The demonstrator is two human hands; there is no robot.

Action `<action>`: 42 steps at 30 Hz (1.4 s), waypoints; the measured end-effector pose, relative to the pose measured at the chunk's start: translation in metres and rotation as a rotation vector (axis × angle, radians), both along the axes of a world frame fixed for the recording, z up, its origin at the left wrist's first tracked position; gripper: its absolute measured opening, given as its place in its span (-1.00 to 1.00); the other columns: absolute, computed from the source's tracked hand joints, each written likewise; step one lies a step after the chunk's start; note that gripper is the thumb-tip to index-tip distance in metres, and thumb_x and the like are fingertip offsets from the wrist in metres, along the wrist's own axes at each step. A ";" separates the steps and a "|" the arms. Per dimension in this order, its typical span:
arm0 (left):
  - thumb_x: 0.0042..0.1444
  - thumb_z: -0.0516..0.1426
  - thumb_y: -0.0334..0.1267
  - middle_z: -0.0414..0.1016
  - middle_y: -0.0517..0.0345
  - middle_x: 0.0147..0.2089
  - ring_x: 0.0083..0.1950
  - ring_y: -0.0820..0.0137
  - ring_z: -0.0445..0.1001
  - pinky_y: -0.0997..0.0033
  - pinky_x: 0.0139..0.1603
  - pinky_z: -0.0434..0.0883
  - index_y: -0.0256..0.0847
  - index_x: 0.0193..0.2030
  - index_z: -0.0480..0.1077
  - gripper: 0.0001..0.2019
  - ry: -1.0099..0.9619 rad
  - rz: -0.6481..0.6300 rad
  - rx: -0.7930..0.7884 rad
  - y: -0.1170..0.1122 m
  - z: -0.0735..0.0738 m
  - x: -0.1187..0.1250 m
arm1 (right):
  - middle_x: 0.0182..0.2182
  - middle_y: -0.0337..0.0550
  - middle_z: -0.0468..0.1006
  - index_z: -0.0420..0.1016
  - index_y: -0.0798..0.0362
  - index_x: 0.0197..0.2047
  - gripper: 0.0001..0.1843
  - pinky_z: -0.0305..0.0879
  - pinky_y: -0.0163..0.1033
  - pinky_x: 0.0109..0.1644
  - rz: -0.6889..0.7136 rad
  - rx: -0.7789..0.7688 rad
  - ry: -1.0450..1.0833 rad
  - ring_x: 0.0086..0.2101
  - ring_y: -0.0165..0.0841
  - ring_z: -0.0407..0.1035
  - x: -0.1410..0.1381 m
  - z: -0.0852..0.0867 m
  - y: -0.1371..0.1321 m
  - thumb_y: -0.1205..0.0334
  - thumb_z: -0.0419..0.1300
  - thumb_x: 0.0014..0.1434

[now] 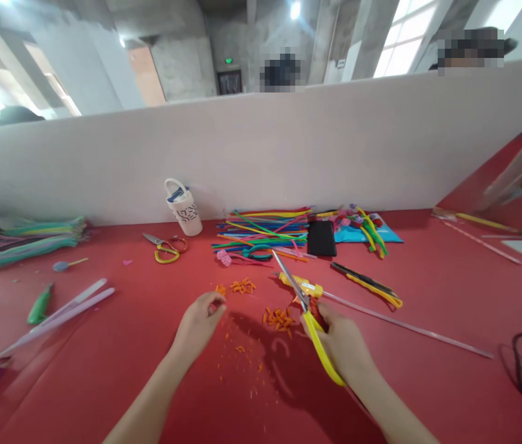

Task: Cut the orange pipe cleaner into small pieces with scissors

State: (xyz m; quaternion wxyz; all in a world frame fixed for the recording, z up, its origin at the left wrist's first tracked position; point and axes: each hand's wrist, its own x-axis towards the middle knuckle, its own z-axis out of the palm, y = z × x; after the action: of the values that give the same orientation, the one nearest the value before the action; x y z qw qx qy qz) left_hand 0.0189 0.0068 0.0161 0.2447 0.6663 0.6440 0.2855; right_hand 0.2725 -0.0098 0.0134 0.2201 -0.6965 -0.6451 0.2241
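Observation:
My right hand (342, 342) grips yellow-handled scissors (305, 311) low over the red table, blades pointing up and away to the left. My left hand (200, 324) hovers to the left with its fingertips pinched together near small orange cut pieces (279, 319); what the fingers pinch is too small to name. More orange bits (242, 285) and crumbs lie between and below the hands. A yellow glue gun (300, 285) lies just beyond the scissor blades.
Coloured pipe cleaners (263, 231), a black phone (321, 238), a second pair of scissors (163, 248) and a white bottle (184, 209) sit by the white partition (261, 154). Long clear sticks (409, 327), a green tool (39, 305) and another pipe-cleaner pile (29, 242) lie around.

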 end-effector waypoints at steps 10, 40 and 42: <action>-0.08 -0.01 -0.47 0.32 0.15 -0.37 -0.30 0.37 0.32 0.43 -0.22 0.21 -0.18 -0.44 0.34 -0.84 0.260 -0.088 0.051 0.031 -0.009 -0.013 | -0.72 -0.30 0.28 0.30 0.03 -0.49 -0.93 -0.13 -0.39 -0.60 0.064 0.057 -0.018 -0.68 -0.44 0.12 -0.009 0.008 -0.007 0.34 0.03 -0.05; -0.06 0.09 -0.31 0.38 0.20 -0.50 -0.56 0.57 0.32 0.57 -0.53 0.26 -0.28 -0.28 0.37 -0.83 -0.790 -0.049 -0.346 -0.015 0.003 0.026 | -0.71 -0.34 0.19 0.20 0.01 -0.56 -0.91 -0.10 -0.37 -0.60 0.140 0.067 0.125 -0.66 -0.46 0.04 -0.020 0.012 -0.016 0.21 0.04 -0.11; -0.09 0.11 -0.34 0.40 0.18 -0.47 -0.54 0.60 0.34 0.62 -0.50 0.28 -0.28 -0.34 0.37 -0.87 -0.937 -0.048 -0.407 -0.025 0.004 0.031 | -0.72 -0.38 0.09 0.12 0.01 -0.61 -0.81 -0.12 -0.38 -0.61 0.160 0.054 0.184 -0.65 -0.48 -0.02 -0.024 0.016 -0.013 0.14 0.04 -0.11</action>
State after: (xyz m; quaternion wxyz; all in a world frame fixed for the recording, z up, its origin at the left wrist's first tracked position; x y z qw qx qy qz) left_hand 0.0501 -0.0184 0.0198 0.6386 0.4199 0.4923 0.4166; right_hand 0.2487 -0.0224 0.0299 0.2786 -0.6129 -0.6816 0.2866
